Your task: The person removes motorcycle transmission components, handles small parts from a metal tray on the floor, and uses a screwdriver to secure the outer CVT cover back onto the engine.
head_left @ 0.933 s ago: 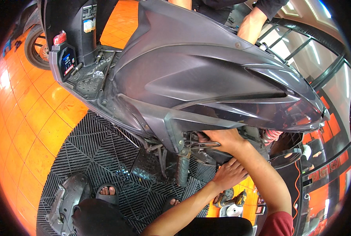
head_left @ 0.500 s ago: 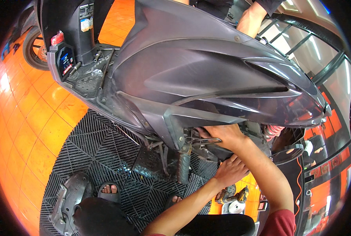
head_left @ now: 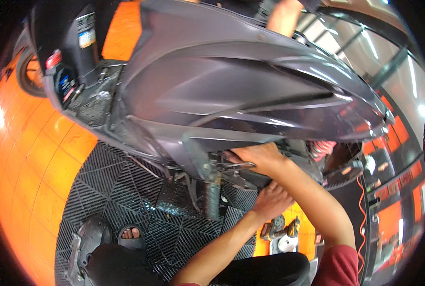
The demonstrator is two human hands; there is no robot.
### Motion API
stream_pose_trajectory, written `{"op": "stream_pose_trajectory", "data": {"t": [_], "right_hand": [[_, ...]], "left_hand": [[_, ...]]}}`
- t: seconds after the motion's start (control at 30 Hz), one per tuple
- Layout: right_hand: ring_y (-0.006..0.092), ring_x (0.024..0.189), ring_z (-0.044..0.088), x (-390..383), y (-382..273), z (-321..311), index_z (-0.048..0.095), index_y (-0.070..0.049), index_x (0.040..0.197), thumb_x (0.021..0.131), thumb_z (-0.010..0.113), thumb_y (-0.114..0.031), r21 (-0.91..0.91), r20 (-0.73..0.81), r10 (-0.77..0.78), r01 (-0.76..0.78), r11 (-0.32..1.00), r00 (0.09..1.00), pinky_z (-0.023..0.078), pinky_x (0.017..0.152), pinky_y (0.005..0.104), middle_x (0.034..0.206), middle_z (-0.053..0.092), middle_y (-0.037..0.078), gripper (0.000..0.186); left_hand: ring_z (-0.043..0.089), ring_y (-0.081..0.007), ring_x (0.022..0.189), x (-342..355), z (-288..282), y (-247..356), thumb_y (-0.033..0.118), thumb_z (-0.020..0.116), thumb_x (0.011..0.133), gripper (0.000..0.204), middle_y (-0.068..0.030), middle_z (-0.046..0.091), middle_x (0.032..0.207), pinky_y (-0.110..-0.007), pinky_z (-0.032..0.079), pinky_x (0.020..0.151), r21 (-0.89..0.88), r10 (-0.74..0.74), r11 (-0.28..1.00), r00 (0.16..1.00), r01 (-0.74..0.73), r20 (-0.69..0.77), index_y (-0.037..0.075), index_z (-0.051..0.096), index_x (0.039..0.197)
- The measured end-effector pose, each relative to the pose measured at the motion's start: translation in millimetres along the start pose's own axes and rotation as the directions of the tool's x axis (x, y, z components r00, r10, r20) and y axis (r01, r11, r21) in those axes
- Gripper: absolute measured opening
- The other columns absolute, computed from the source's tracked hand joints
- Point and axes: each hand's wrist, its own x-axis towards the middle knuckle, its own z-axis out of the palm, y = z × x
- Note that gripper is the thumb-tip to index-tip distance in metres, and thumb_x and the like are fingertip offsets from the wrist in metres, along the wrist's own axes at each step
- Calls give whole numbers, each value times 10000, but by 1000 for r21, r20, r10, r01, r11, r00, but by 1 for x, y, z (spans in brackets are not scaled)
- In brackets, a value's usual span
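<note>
A dark grey scooter (head_left: 207, 90) stands side-on across the view. Under the lower edge of its side panel, my right hand (head_left: 257, 155) reaches in beside a looped metal lever (head_left: 243, 165); its fingertips are hidden behind the bodywork. Lower down, my left hand (head_left: 273, 199) rests against the underside of the engine area, beneath my right forearm. Its fingertips go out of sight there, and whatever either hand may hold does not show. Left of both hands, a ribbed rubber pedal (head_left: 213, 198) hangs from the scooter.
An oil bottle with a red cap (head_left: 62, 78) and metal tools lie on the footboard. A detached dark casing (head_left: 86, 240) is on the black ribbed mat (head_left: 126, 190). A yellow-black power drill (head_left: 286, 229) lies below my hands. Another person's arm (head_left: 285, 18) reaches behind the scooter.
The whole view has shifted a little, so the scooter appears farther left. Both hands stay at about the same places on the scooter.
</note>
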Motion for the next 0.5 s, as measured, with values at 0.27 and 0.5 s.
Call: {"op": "stream_pose_trajectory", "data": {"t": [0.27,0.5], "right_hand": [[330,847,668,10,6,-9,641,-130,1085,851,626,-262,-65,20,-87,88,994,996,511,681,469,866,676,115,269],[305,1049,624,-102,22,-1,650,-100,918,845,625,-399,-46,-537,-64,47,998,841,451,937,441,987,688,86,309]], "left_hand": [[428,-328,1332,15,-9,-15,433,532,906,570,-118,515,1409,-606,269,1025,180,-150,977,969,115,195,122,490,1382],[467,-367,1221,-6,25,-14,437,636,856,578,-152,512,1363,-548,299,1026,690,-232,719,964,81,128,94,536,1311]]}}
